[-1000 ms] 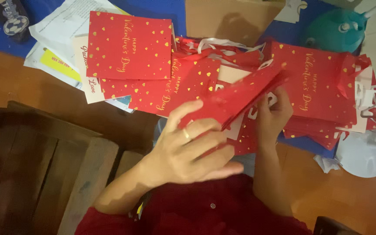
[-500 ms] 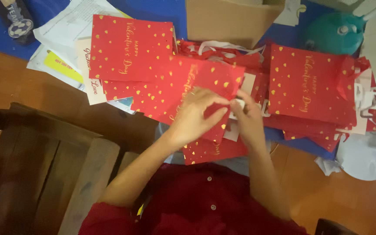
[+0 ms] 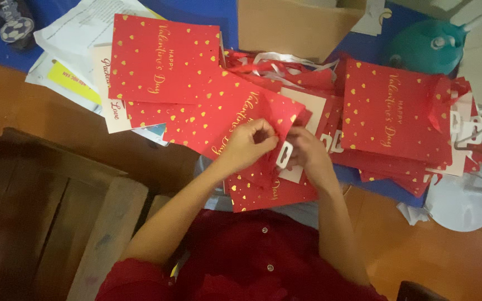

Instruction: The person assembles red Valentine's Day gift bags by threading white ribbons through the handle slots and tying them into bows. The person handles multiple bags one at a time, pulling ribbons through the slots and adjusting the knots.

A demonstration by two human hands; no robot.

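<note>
- Hands meet over a flat red bag (image 3: 235, 114) with gold hearts, lying just above the person's lap.
- Left hand (image 3: 246, 146) has its fingers curled shut, pinching the bag's top edge near the middle.
- Right hand (image 3: 306, 153) closes its fingers on the same edge, beside a white ribbon handle (image 3: 283, 155) that sits between the two hands.
- Judging by this, the handle is being fitted to the bag; whether it is already through the holes cannot be told.
- Finished-looking bags lie in a stack (image 3: 397, 111) to the right, with white handles showing at its far edge.
- More red sheets (image 3: 165, 58) lie to the upper left on white papers (image 3: 79, 33), seemingly without handles, so much work appears left.
- Loose ribbons (image 3: 274, 61) lie tangled below a cardboard box (image 3: 297, 28).
</note>
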